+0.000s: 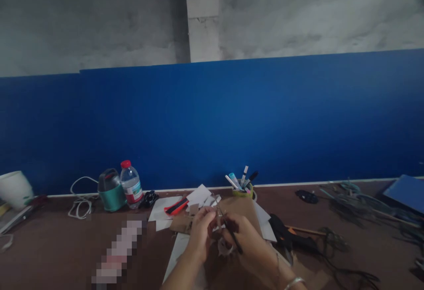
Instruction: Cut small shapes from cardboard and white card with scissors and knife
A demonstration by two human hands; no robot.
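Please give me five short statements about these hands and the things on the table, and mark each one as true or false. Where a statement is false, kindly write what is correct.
1. The right hand holds a dark, slender tool. True.
2. Pens stand in a holder, to the right of the red-capped bottle. True.
3. This bottle lies on its side. False: it stands upright.
4. The left hand grips the red-and-black tool. False: that tool lies on white paper, apart from the hand.
5. A bracelet is on the right wrist. True.
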